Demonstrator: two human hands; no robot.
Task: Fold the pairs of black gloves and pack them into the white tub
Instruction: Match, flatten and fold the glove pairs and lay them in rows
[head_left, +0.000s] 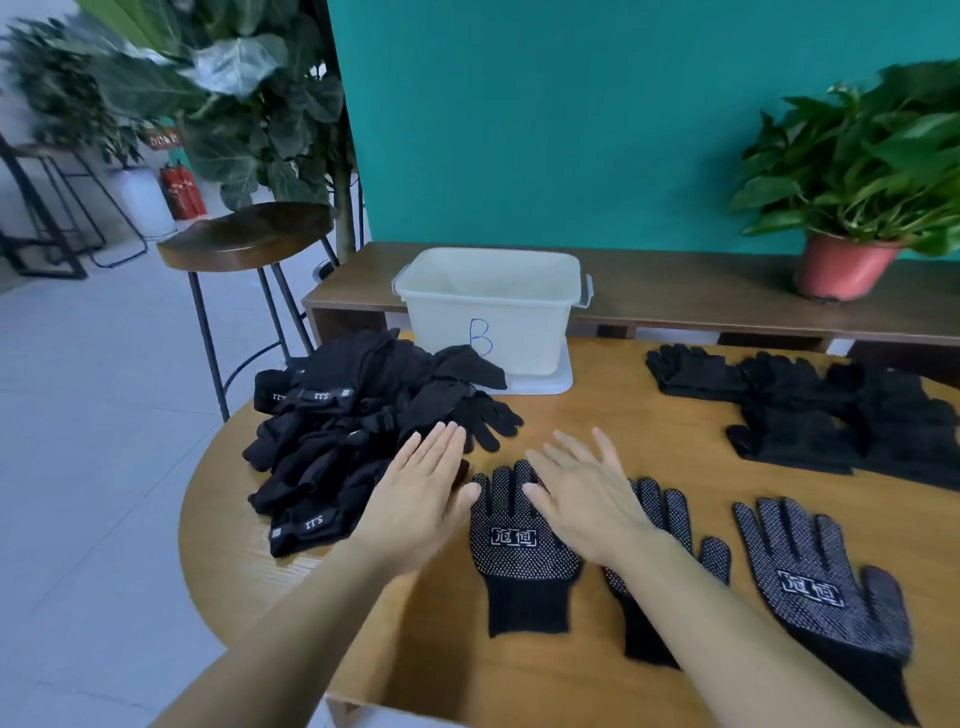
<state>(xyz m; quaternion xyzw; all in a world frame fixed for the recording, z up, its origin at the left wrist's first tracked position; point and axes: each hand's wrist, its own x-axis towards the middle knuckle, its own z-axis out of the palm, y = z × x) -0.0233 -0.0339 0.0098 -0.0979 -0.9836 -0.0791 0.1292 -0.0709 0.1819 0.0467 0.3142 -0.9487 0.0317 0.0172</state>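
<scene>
Head view, looking down on a round wooden desk (597, 415). Notes run left to right.

Far left, off the desk: a bar stool (244, 234) with a dark wooden seat, and leafy plants behind it.

Desk, left side: I see a loose pile of black gloves (343, 431), heaped and tangled, with white lettering on some cuffs. The left hand (423, 499) is flat, palm down, with its fingers straight and close together over the pile's right edge. The thumb reaches toward the centre. I cannot tell whether it presses on the gloves or hangs just above them.

Far edge of the desk, behind the pile: the white tub (519, 312) stands upright on a flat white lid (556, 382), with a blue "B" on its near wall. One glove from the pile overlaps that wall. Most of the tub's inside is hidden from this angle.

Centre, near edge: a dotted glove (519, 545) lies flat with its fingers pointing away and its plain cuff toward the camera. It has white grip dots and a boxed logo. The right hand (587, 493) is spread, palm down, fingers straight and fanned. It is over that glove's fingertips and over a second dotted glove (670, 512) just beside it, which the forearm partly covers. I cannot tell whether the hand touches either glove.

Right, near edge: a third dotted glove (826, 582) lies flat and apart, slightly angled.

Right, farther back: flat stacks of black gloves (810, 415) sit in a row.

Behind the desk, a low wooden shelf (675, 296) carries a potted plant (841, 267) against a teal wall (571, 130).
</scene>
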